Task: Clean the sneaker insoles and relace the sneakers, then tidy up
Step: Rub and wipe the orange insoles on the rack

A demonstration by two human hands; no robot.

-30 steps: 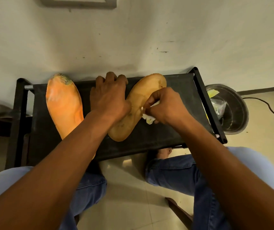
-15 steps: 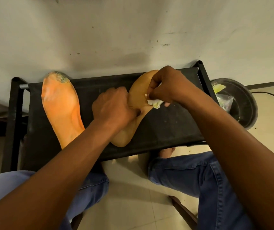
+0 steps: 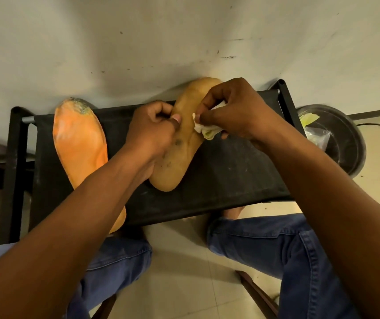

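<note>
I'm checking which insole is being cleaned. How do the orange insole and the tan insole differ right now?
The orange insole lies untouched on the black stand; the tan insole is held by the left hand while the right hand presses a wipe to it. The orange insole shows a grey-black smudge at its toe; the tan insole has small dark spots mid-length. Both lie on the stand, toes toward the wall.
</note>
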